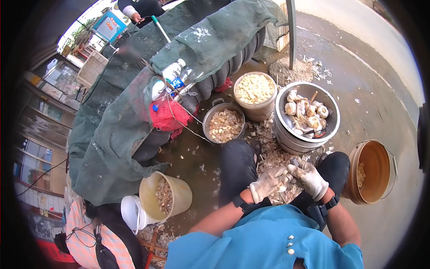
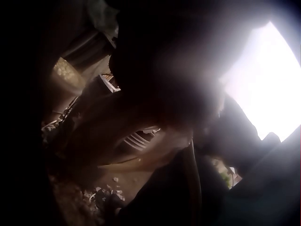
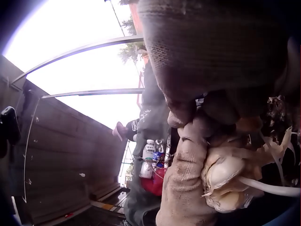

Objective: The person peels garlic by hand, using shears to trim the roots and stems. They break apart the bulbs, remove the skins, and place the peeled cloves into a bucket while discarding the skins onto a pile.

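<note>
Both hands wear off-white knit gloves and meet over the person's lap. My left hand [image 1: 268, 183] grips a garlic bulb [image 3: 225, 176], whose pale cloves show through torn, papery skin. Curled fingers of my right hand [image 1: 310, 178] press in at the bulb from the other side; their tips are dark and partly hidden. A steel basin [image 1: 333, 127] of unpeeled garlic bulbs [image 1: 309, 112] sits on a bucket just beyond the hands. The left wrist view is mostly dark, and its hand is blurred.
A tub of pale cloves [image 1: 255, 88] and a metal pot of cloves [image 1: 224, 125] stand ahead. Right is a brown bucket [image 1: 378, 175]; left, a tilted cream bucket [image 1: 181, 197]. Garlic skins [image 1: 273, 159] litter the ground. Green netting [image 1: 116, 130] covers a long heap; another person stands behind it.
</note>
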Demonstrator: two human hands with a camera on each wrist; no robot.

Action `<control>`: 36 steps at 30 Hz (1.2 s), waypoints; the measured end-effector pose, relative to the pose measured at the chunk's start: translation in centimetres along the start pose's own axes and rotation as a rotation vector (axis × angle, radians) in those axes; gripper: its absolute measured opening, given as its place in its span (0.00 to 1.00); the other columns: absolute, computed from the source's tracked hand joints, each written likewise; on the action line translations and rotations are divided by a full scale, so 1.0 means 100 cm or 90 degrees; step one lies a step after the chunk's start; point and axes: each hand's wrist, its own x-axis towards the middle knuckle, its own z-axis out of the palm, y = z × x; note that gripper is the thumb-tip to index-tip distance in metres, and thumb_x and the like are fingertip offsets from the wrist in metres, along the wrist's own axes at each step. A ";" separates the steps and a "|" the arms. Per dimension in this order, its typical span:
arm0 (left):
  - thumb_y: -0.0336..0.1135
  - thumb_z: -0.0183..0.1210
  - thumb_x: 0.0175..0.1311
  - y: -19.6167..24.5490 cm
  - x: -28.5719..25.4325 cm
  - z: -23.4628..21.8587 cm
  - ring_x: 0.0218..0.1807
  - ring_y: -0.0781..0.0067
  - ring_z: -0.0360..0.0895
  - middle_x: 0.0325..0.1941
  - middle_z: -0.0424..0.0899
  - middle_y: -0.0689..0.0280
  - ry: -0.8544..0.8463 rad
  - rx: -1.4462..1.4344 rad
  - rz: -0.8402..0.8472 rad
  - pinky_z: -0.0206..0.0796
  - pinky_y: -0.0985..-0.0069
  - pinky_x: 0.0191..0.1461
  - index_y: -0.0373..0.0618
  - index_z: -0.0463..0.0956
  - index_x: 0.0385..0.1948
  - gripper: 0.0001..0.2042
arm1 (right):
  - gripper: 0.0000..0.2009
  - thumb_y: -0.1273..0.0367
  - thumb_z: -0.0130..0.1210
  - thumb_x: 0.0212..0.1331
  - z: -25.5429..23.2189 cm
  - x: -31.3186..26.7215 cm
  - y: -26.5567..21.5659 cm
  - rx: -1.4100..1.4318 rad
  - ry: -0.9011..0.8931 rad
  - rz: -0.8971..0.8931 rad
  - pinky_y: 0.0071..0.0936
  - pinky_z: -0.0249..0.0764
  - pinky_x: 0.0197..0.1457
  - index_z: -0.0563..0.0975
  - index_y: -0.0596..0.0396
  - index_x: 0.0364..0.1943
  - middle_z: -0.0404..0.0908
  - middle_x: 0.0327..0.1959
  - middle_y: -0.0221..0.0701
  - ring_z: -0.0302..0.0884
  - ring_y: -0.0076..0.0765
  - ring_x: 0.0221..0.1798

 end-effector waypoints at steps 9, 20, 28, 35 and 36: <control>0.45 0.58 0.68 0.021 -0.016 0.003 0.39 0.77 0.78 0.45 0.81 0.60 -0.121 -0.183 0.115 0.73 0.79 0.39 0.38 0.72 0.45 0.17 | 0.10 0.61 0.50 0.69 0.026 -0.019 -0.017 0.086 -0.040 -0.027 0.10 0.53 0.21 0.74 0.51 0.38 0.71 0.23 0.18 0.59 0.10 0.20; 0.48 0.51 0.73 0.043 -0.030 0.018 0.40 0.77 0.79 0.40 0.79 0.68 -0.068 -0.133 0.142 0.73 0.81 0.44 0.43 0.70 0.46 0.16 | 0.10 0.60 0.49 0.70 0.030 -0.008 0.004 0.181 -0.055 -0.070 0.11 0.54 0.20 0.73 0.49 0.39 0.73 0.24 0.19 0.61 0.11 0.21; 0.43 0.55 0.70 0.036 -0.031 0.007 0.34 0.84 0.71 0.38 0.72 0.71 0.061 -0.008 0.154 0.66 0.86 0.34 0.42 0.71 0.44 0.14 | 0.12 0.60 0.50 0.70 0.027 -0.007 0.000 0.175 0.004 -0.077 0.10 0.53 0.18 0.76 0.52 0.35 0.75 0.25 0.21 0.62 0.10 0.20; 0.35 0.53 0.67 0.054 -0.031 0.018 0.30 0.85 0.70 0.34 0.70 0.72 0.114 -0.077 0.020 0.63 0.87 0.28 0.40 0.71 0.44 0.10 | 0.14 0.58 0.55 0.66 0.035 -0.006 0.001 -0.092 0.224 -0.112 0.18 0.68 0.26 0.75 0.54 0.33 0.79 0.25 0.26 0.71 0.17 0.23; 0.33 0.52 0.66 0.053 -0.030 0.018 0.30 0.84 0.71 0.34 0.71 0.71 0.121 -0.074 0.013 0.65 0.86 0.30 0.40 0.71 0.43 0.09 | 0.14 0.58 0.55 0.66 0.034 -0.004 0.004 -0.090 0.225 -0.110 0.18 0.68 0.26 0.75 0.54 0.33 0.79 0.25 0.26 0.71 0.17 0.23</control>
